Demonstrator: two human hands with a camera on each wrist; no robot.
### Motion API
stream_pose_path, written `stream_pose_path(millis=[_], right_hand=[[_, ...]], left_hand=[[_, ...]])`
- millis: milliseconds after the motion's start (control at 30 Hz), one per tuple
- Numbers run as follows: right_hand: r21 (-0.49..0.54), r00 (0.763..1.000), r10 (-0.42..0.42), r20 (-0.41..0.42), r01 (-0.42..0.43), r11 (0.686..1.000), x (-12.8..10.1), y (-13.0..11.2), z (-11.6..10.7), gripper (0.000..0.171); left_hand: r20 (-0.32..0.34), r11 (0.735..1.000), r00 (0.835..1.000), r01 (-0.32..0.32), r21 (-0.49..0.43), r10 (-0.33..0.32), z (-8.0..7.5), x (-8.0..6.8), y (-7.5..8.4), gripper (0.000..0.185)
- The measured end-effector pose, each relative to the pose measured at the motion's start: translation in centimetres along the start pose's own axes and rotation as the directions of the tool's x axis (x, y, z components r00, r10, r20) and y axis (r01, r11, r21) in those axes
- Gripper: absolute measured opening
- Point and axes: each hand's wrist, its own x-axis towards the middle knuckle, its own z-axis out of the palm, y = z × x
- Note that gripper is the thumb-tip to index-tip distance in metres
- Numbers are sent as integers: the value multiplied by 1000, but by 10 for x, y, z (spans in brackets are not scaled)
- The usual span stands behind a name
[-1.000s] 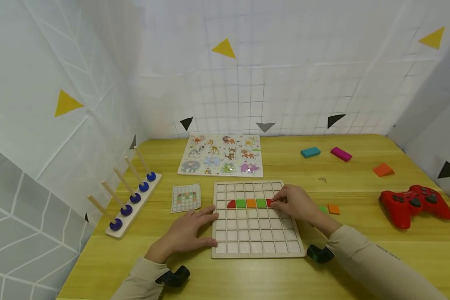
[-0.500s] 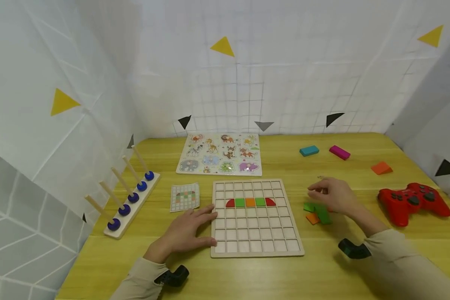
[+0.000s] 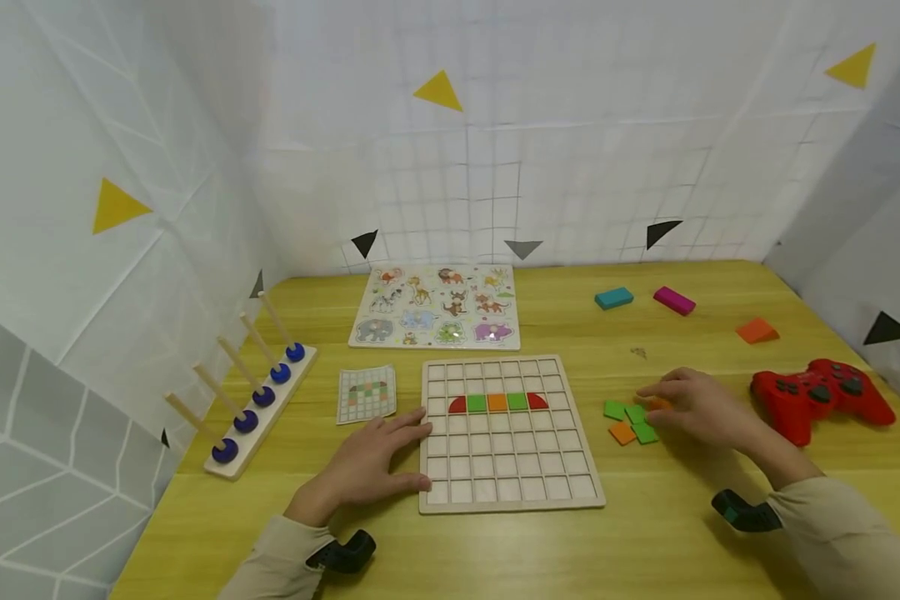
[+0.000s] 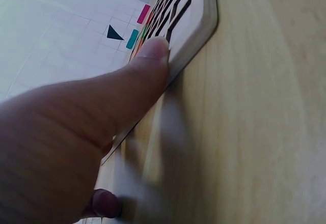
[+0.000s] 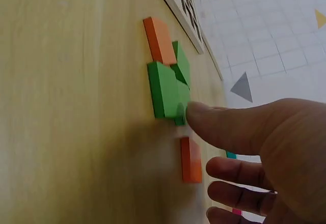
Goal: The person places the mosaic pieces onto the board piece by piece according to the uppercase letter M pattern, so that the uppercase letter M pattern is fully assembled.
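Note:
A square wooden grid board (image 3: 510,506) lies on the table. One of its rows bears a red rounded piece (image 3: 458,405), a green tile (image 3: 477,403), an orange tile (image 3: 497,402), another green tile and a second red piece (image 3: 537,402). My left hand (image 3: 367,467) rests at the board's left edge, its thumb (image 4: 147,56) touching the rim in the left wrist view. To the right, my right hand (image 3: 708,408) hovers beside loose green tiles (image 5: 165,91) and two orange tiles (image 5: 162,40), fingers apart with nothing between them. It partly hides one orange tile (image 5: 191,160).
A printed pattern card (image 3: 366,394) lies left of the board. Behind stands an animal puzzle (image 3: 435,307); a peg rack (image 3: 266,408) with blue beads is further left. Teal (image 3: 614,298), magenta (image 3: 674,301) and orange (image 3: 757,331) blocks and a red game controller (image 3: 822,396) lie right.
My right hand has let go of the red piece at the row's right end and moved right to the loose tiles. The green tiles there have shifted. My left hand stays put.

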Motion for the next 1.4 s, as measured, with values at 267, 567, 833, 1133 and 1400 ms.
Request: stream_pose_path(millis=[267,567,833,1133,1400], right_hand=[[-57,992,-99,-79,95,994,3,-2,8,19],[-23,997,-70,-39,70,997,12,3,5,21],[3,997,-54,-62,54,999,17,4,11,18],[32,1000,8,-10,-8,999,20,6,9,31],[-59,999,-38,-28,36,998,23,8,9,27]], left_hand=[[5,1000,1000,-10,11,10,0,1,0,72],[0,1000,1000,-7,14,7,-1,2,0,73],[1,1000,1000,-12,6,12,-1,2,1,72],[1,1000,1000,-14,5,14,1,1,0,73],[0,1000,1000,-7,12,7,1,0,-1,73]])
